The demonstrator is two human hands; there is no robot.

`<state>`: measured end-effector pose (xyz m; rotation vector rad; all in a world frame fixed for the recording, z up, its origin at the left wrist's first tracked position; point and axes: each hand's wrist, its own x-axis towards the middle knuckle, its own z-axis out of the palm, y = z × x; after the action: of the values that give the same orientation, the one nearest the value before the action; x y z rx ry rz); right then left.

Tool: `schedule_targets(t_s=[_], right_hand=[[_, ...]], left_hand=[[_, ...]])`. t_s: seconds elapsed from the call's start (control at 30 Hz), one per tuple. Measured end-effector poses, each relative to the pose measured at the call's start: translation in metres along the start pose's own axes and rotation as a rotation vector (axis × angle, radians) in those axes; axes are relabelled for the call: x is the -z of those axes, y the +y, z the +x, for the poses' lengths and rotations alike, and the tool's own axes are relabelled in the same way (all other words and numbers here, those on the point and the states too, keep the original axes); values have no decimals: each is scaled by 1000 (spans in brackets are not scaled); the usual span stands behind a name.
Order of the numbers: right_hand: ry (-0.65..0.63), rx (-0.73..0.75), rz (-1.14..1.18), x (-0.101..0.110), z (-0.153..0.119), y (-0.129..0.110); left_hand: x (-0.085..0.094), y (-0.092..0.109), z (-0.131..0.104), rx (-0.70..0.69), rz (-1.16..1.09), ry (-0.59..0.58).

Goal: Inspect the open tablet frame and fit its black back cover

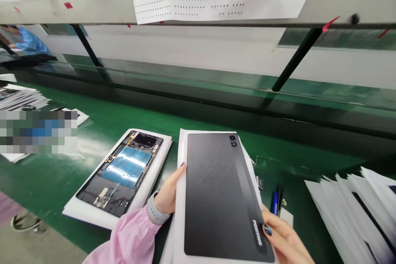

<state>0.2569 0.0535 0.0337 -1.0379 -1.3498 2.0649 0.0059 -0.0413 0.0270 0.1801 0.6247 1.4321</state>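
Observation:
A dark grey tablet back cover (216,194) with two camera lenses at its top right lies on white foam sheets (181,152) in front of me. My left hand (169,189), with a grey watch at the wrist, grips the left edge of the sheets. At the lower right edge, my right hand (283,233) holds the cover, its thumb on the face by the printed lettering. To the left, an opened tablet (120,173) with a blue-filmed battery and bare circuit parts rests on another white sheet (154,177).
White sleeves (349,214) stand in a row at the right. Pens (274,202) lie beside my right hand. Papers (24,97) are stacked at the far left. A shelf (102,8) spans above the green table (102,109). A person in blue (32,43) sits far left.

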Motion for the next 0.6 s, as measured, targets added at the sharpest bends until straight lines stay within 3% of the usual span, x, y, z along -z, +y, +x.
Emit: schedule_targets(t_s=[0.13,0.33,0.43,0.6], right_hand=[[-64,-29,19,2,1,-4],[76,-105,10,27,3,19],[76,-92,4,37,2,27],[14,79,80,10,-5,1]], left_hand=[[2,0,3,0,-43,41],[7,0,3,-2,-21,144],[7,1,3,29,-5,150],[9,10,3,149,-151,189]])
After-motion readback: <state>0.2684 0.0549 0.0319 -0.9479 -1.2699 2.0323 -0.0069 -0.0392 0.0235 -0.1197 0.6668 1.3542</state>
